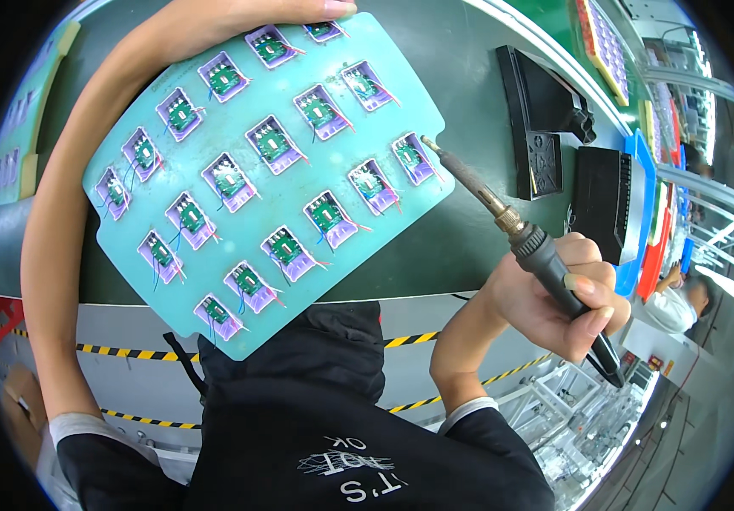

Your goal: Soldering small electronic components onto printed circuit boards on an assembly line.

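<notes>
My right hand (567, 298) is closed round the black handle of a soldering iron (546, 264). The iron's tip points up and left, over the right-hand end of a light green foam tray (290, 204), close to a small purple case (415, 159) there. Rows of purple cases sit in the tray's cutouts, each with a green circuit board and thin red and blue wires. Along the tray's far edge lies my left hand (256, 10), gripping that edge, with part of it cut off by the picture's top. The tray's near corner overhangs the table edge.
A black soldering iron stand (546, 111) is on the dark green table (461, 77) at the right, with a black box (601, 200) and a blue tray (637, 221) beyond. Another foam tray (22, 128) stands at the far left. A person (678, 302) sits farther right.
</notes>
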